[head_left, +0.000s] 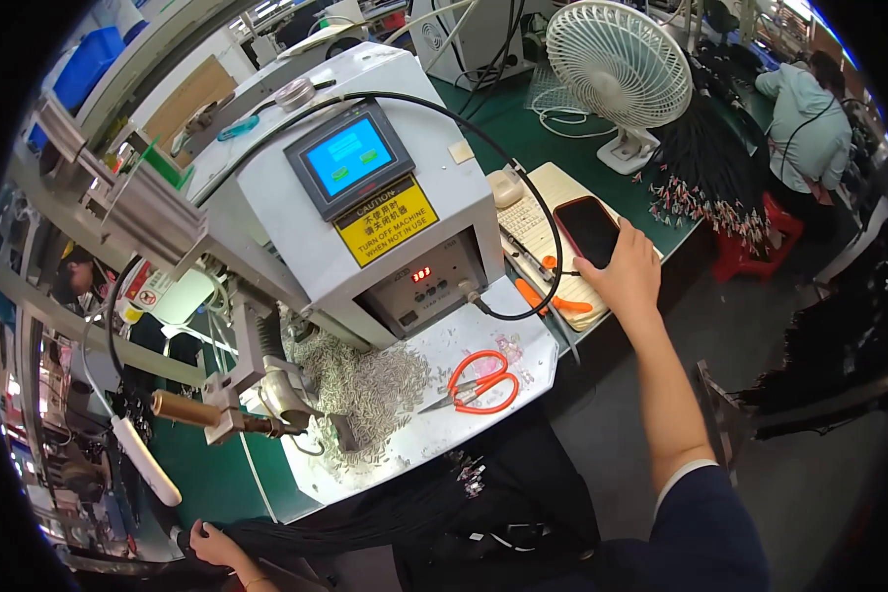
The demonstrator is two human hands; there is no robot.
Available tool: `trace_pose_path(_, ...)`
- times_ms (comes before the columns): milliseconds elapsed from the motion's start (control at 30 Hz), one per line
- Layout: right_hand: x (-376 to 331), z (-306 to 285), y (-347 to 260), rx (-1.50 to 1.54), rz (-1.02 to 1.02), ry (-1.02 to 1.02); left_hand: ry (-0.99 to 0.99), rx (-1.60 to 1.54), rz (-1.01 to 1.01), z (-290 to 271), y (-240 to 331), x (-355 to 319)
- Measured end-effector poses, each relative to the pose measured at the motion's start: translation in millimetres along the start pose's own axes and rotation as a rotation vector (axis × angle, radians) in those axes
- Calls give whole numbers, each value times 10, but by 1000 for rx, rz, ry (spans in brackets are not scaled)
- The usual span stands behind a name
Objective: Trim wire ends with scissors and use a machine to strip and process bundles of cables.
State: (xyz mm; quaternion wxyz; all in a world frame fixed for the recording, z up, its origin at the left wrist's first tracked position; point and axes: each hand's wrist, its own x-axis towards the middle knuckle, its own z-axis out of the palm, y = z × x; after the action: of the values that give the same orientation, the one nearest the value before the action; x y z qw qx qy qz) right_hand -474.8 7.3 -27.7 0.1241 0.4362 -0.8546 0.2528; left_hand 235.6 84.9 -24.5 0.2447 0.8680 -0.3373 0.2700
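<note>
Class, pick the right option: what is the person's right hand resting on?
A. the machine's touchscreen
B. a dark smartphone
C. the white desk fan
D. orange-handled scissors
B: the right hand lies on the dark smartphone, while the orange-handled scissors sit untouched on the machine's plate.

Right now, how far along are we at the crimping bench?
Looks done: a heap of small metal pieces lies on the machine's white tray, orange scissors set down beside it. In hand: the right hand rests on a dark phone, and the left hand holds the bundle of black wires across the lap. Left: that bundle apparently remains to be worked; neither hand is at the machine.
</note>
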Motion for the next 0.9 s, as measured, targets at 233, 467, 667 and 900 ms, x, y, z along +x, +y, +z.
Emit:
trace_pose_path(233,2,40,-96,113,75,50,-3,-70,-23,-24,147,-56)
trace_pose_path(467,79,8,-94,68,-10,-24,2,-89,-91,-1,149,1)
trace_pose_path(667,90,-18,-83,26,-47,-123,-41,-51,-71,-28,218,15)
trace_pose_path(900,83,-32,35,133,-16,-14,-59,37,-73,-24,253,12)
